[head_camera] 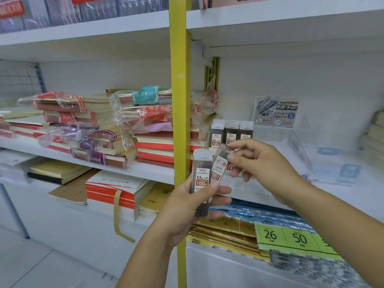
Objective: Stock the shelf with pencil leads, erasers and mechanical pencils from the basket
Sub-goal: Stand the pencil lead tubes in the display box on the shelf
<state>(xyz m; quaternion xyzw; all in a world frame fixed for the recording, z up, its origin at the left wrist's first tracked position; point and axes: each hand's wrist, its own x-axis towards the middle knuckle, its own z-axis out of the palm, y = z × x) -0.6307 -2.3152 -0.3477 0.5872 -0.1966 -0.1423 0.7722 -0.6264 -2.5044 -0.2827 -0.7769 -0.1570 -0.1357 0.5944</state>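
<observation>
My left hand (187, 206) grips a small stack of dark pencil lead cases (201, 183), labelled 0.5 HB, held upright in front of the yellow shelf post (180, 113). My right hand (259, 163) pinches the top end of one tilted lead case (219, 163) beside that stack. Behind the hands, three more lead cases (231, 132) stand in a row on the white shelf (259, 190). A clear display stand with a printed lead advert (275, 112) sits to their right. The basket is out of view.
Wrapped stacks of exercise books (116, 129) fill the left shelf. Below lie notebooks (112, 190), gold packs (224, 229) and a green pack marked 26 and 50 (291, 238). Flat pale blue packets (340, 169) lie on the right shelf.
</observation>
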